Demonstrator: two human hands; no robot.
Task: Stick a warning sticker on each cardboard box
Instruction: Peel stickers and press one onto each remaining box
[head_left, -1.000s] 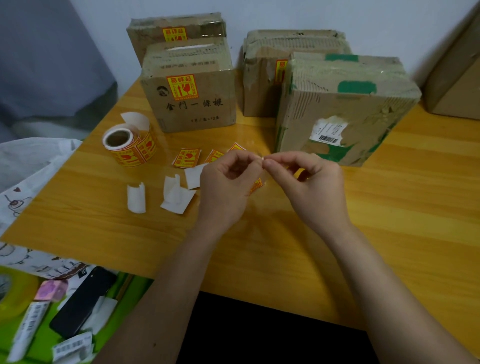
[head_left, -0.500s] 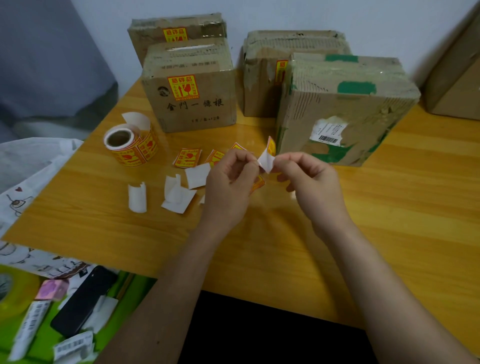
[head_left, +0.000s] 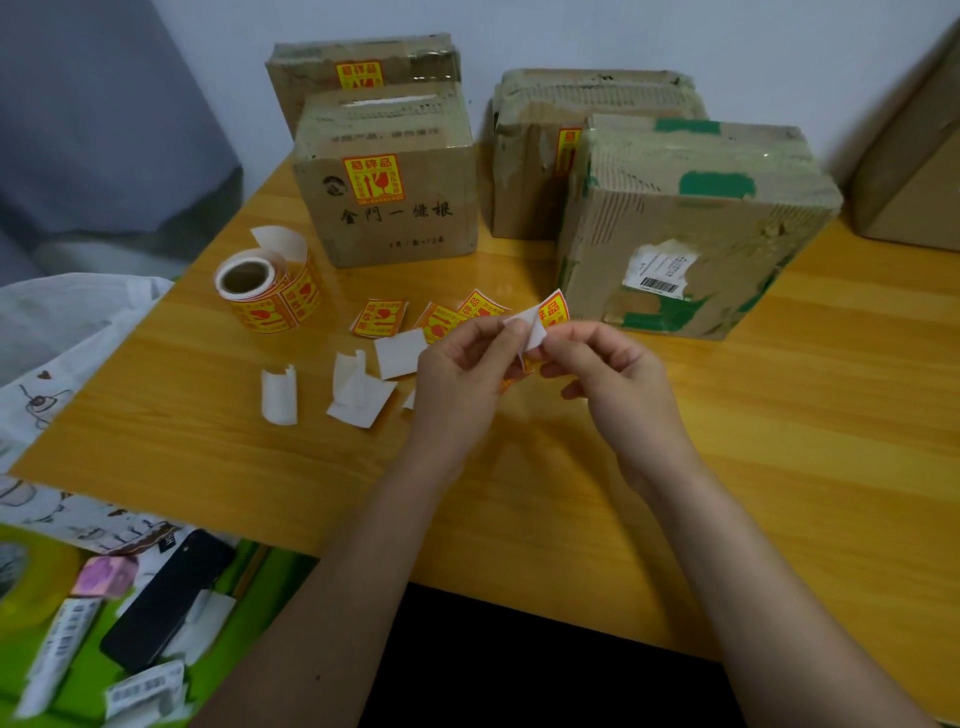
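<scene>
Pinching sticker with right hand, white backing with left hand. Peeled further apart than before; nearly ready for bare box.

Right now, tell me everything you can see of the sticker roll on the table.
The roll of yellow and red warning stickers lies on its side on the orange wooden table, left of the front cardboard box. Its brown cardboard core faces the camera. A white strip of empty backing paper curls up off the top. Nothing grips it; both hands are away from it, to its right.
</scene>
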